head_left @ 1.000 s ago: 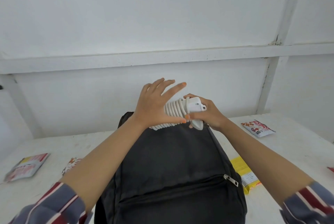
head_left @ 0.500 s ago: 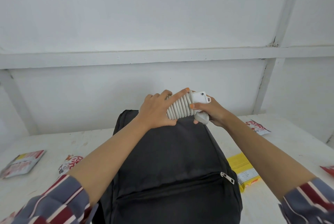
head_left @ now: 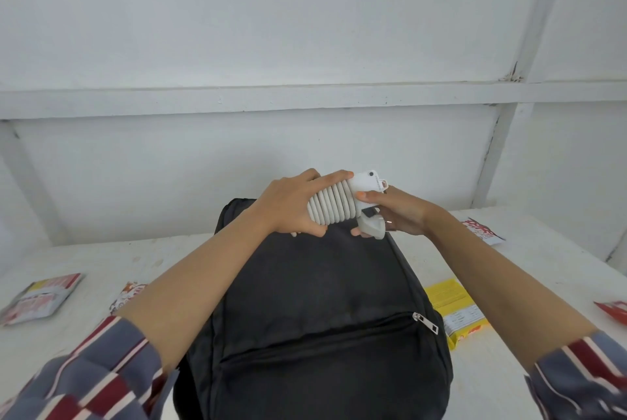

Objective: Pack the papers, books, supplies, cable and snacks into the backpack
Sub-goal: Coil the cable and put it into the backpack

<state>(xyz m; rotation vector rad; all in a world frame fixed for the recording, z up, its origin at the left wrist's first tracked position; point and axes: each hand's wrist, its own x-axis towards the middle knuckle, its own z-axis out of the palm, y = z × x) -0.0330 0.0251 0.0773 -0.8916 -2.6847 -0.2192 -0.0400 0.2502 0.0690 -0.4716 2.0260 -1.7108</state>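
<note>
Black backpack (head_left: 315,301) flat on white table (head_left: 84,260), pocket zipper pull (head_left: 425,322) at right. Yellow snack packet (head_left: 454,311) against its right side, red packet (head_left: 614,309) at the right edge. On the left, striped packet (head_left: 44,297) and another packet (head_left: 127,294) half hidden by the left forearm. Over the bag's far end, left hand (head_left: 288,209) wraps the coiled white cable (head_left: 334,205) and right hand (head_left: 397,212) pinches its charger block (head_left: 368,183). Far packet (head_left: 481,231) is right of the hands.

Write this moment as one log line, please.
left hand: grips coiled cable | right hand: holds its plug end | backpack: under hands, front pocket zipped | yellow snack packet: on table
</note>
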